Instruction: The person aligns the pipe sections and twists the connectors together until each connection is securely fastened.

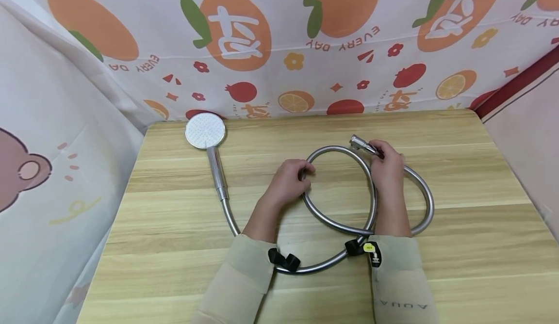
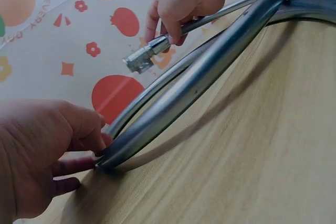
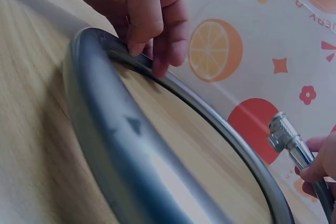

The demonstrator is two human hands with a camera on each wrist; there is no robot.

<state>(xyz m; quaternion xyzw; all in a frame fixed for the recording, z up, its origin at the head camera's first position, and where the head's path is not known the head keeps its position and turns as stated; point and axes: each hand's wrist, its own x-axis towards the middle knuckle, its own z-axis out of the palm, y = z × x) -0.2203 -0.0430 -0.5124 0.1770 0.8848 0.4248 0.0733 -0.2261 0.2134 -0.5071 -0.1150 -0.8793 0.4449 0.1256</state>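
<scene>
A metal shower hose (image 1: 429, 202) lies looped on the table, with a chrome fitting (image 1: 359, 142) at its far end. My left hand (image 1: 286, 183) pinches the left side of the loop between thumb and fingers, as the left wrist view shows close up. Just behind the fitting, my right hand (image 1: 386, 169) grips the hose end, which is raised off the table in the left wrist view. From under the left forearm the hose runs up to a chrome hand shower (image 1: 217, 171), whose round white spray face (image 1: 205, 130) points up at the back left.
The wooden tabletop (image 1: 174, 266) reaches back to a fruit-print curtain (image 1: 284, 47). A pale cloth (image 1: 52, 120) hangs along the left side. Both forearms, in light sleeves (image 1: 249, 275) with black wrist straps, cover parts of the hose.
</scene>
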